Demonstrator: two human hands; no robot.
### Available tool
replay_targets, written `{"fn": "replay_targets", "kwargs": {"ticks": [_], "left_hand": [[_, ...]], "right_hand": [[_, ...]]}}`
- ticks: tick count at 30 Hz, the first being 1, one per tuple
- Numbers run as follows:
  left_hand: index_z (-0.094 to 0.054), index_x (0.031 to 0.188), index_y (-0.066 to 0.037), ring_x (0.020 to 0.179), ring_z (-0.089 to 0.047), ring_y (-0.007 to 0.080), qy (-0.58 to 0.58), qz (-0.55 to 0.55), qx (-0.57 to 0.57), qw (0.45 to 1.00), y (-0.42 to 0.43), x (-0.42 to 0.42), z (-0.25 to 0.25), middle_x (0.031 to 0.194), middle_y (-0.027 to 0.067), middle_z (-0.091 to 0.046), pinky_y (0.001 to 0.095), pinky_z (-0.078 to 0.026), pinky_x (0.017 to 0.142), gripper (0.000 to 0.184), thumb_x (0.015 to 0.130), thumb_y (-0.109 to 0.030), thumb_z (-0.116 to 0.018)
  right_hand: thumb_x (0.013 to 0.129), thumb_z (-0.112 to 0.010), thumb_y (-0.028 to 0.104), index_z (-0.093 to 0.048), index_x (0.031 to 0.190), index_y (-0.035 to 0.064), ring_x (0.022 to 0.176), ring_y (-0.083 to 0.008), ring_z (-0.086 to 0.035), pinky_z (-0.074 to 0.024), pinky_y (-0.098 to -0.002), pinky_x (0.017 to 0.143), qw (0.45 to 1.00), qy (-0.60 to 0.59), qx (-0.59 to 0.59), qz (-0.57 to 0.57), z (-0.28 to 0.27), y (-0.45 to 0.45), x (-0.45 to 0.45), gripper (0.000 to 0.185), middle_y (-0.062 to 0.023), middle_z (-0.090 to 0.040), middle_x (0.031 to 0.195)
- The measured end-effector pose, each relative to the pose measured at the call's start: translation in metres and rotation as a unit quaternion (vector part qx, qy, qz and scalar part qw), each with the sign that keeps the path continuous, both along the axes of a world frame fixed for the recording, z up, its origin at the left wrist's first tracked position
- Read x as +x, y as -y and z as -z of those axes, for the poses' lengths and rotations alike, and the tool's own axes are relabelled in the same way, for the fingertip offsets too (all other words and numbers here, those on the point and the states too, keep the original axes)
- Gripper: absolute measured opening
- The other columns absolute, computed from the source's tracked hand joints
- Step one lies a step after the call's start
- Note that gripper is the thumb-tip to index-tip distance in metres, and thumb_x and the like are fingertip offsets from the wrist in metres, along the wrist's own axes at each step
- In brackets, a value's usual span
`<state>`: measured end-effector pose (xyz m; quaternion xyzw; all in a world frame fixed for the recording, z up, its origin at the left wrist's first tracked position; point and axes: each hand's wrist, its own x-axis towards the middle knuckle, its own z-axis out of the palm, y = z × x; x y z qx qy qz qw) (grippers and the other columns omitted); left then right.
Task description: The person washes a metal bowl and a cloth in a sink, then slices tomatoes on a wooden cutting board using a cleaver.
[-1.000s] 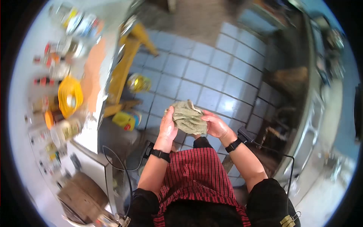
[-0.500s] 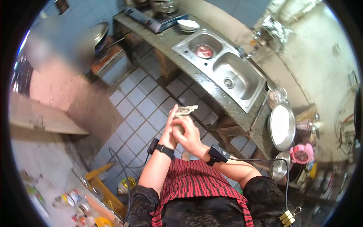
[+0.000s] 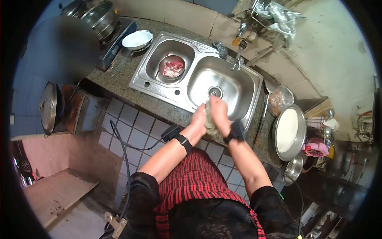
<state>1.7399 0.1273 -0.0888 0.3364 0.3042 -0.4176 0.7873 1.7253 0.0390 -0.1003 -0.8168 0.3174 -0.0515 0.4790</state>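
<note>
A pale, crumpled cloth (image 3: 210, 121) is between my hands at the front rim of the steel sink (image 3: 184, 104). My left hand (image 3: 199, 120) is closed on the cloth's left side. From the right, my right hand (image 3: 219, 113) grips it too, its fingers slightly blurred and partly over the right basin. Below the hands, part of the cloth hangs down. In the left basin stands a metal bowl (image 3: 161, 71) holding pieces of raw meat (image 3: 173, 69).
A faucet (image 3: 238, 57) rises behind the right basin, near a scouring pad (image 3: 220, 49). Left of the sink is a white bowl (image 3: 137, 40) beside a stove with pots. To the right are a bagged item (image 3: 280, 99) and a large basin of white grains (image 3: 287, 130).
My view has moved closer to the counter and sink. Both hands, with the cloth, have gone from above the floor tiles to the sink's front edge.
</note>
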Motion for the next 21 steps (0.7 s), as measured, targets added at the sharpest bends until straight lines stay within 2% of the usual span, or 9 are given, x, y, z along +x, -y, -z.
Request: {"fn": "replay_targets", "kwargs": {"ticks": [2, 4, 6, 8, 10, 16, 18, 19, 21], "left_hand": [[-0.058, 0.106, -0.006, 0.084, -0.062, 0.0211, 0.001, -0.007, 0.086, 0.996, 0.019, 0.024, 0.002, 0.092, 0.0105, -0.063, 0.0373, -0.051, 0.074, 0.044, 0.099, -0.04, -0.032], [-0.057, 0.098, -0.007, 0.08, -0.061, 0.0215, -0.012, 0.023, 0.077, 0.997, 0.028, 0.063, 0.024, 0.087, 0.0083, -0.062, 0.0368, -0.051, 0.072, 0.042, 0.099, -0.041, -0.032], [-0.057, 0.099, -0.008, 0.078, -0.058, 0.019, 0.026, 0.156, 0.004, 0.987, 0.017, 0.098, 0.135, 0.086, 0.0064, -0.059, 0.0345, -0.049, 0.07, 0.041, 0.098, -0.044, -0.037], [-0.057, 0.101, -0.012, 0.073, -0.056, 0.0174, 0.025, 0.073, 0.122, 0.99, 0.055, 0.094, 0.085, 0.081, 0.0021, -0.058, 0.0343, -0.048, 0.065, 0.041, 0.095, -0.051, -0.043], [-0.057, 0.101, -0.012, 0.072, -0.056, 0.0181, 0.013, 0.09, 0.14, 0.986, 0.068, 0.087, 0.074, 0.079, 0.0024, -0.058, 0.0346, -0.048, 0.066, 0.042, 0.094, -0.051, -0.044], [-0.056, 0.111, -0.009, 0.087, -0.059, 0.0206, -0.125, 0.106, 0.096, 0.982, 0.081, 0.127, 0.133, 0.096, 0.0077, -0.061, 0.0355, -0.049, 0.074, 0.043, 0.09, -0.045, -0.057], [-0.062, 0.1, -0.011, 0.083, -0.063, 0.0201, -0.018, 0.162, 0.039, 0.986, 0.088, 0.116, 0.108, 0.09, 0.0046, -0.066, 0.0353, -0.051, 0.073, 0.037, 0.093, -0.044, -0.048], [-0.061, 0.107, -0.009, 0.093, -0.063, 0.0229, -0.053, 0.186, 0.001, 0.981, 0.084, 0.114, 0.12, 0.101, 0.0068, -0.066, 0.0376, -0.051, 0.081, 0.038, 0.093, -0.042, -0.048], [-0.061, 0.107, -0.008, 0.094, -0.062, 0.0238, -0.087, 0.141, -0.009, 0.986, 0.09, 0.128, 0.1, 0.103, 0.0071, -0.065, 0.0385, -0.05, 0.083, 0.038, 0.093, -0.041, -0.047]], "right_hand": [[0.092, -0.051, 0.032, -0.057, 0.072, 0.0, 0.062, -0.0219, -0.057, -0.0427, -0.0383, 0.059, 0.994, 0.006, 0.107, 0.017, 0.021, 0.016, 0.023, 0.039, -0.0166, -0.058, 0.066], [0.093, -0.046, 0.035, -0.063, 0.08, -0.0006, 0.072, -0.0391, -0.061, -0.0462, -0.0439, 0.066, 1.0, 0.005, 0.014, 0.028, 0.008, -0.001, 0.036, 0.041, -0.0238, -0.061, 0.073], [0.094, -0.044, 0.034, -0.064, 0.08, 0.0005, 0.078, -0.0408, -0.061, -0.0469, -0.0456, 0.07, 1.0, -0.015, -0.021, -0.015, 0.001, -0.014, 0.038, 0.042, -0.0259, -0.061, 0.08], [0.095, -0.042, 0.033, -0.062, 0.078, -0.0006, 0.074, -0.04, -0.061, -0.0463, -0.0455, 0.067, 0.992, -0.126, -0.007, 0.015, 0.04, 0.025, 0.059, 0.042, -0.0256, -0.06, 0.076], [0.096, -0.041, 0.032, -0.058, 0.078, -0.0015, 0.068, -0.0381, -0.059, -0.0454, -0.0452, 0.064, 0.988, -0.055, 0.121, 0.074, 0.069, 0.073, 0.068, 0.041, -0.0243, -0.059, 0.071], [0.095, -0.044, 0.033, -0.058, 0.076, -0.0006, 0.064, -0.0394, -0.058, -0.0447, -0.0442, 0.062, 0.996, 0.077, -0.053, -0.004, 0.064, 0.046, 0.067, 0.042, -0.024, -0.059, 0.07], [0.095, -0.046, 0.034, -0.058, 0.072, 0.0001, 0.061, -0.0339, -0.059, -0.0452, -0.0422, 0.063, 0.992, -0.055, 0.068, 0.096, 0.11, 0.081, 0.073, 0.043, -0.0189, -0.057, 0.063], [0.096, -0.046, 0.037, -0.06, 0.087, 0.002, 0.075, -0.023, -0.062, -0.048, -0.0391, 0.066, 0.955, -0.048, 0.287, 0.052, 0.14, 0.109, 0.07, 0.039, -0.0118, -0.062, 0.078], [0.096, -0.046, 0.038, -0.056, 0.099, 0.0028, 0.084, -0.0197, -0.06, -0.0491, -0.0368, 0.069, 0.896, -0.017, 0.434, 0.087, 0.136, 0.111, 0.073, 0.037, -0.0099, -0.059, 0.091]]}}
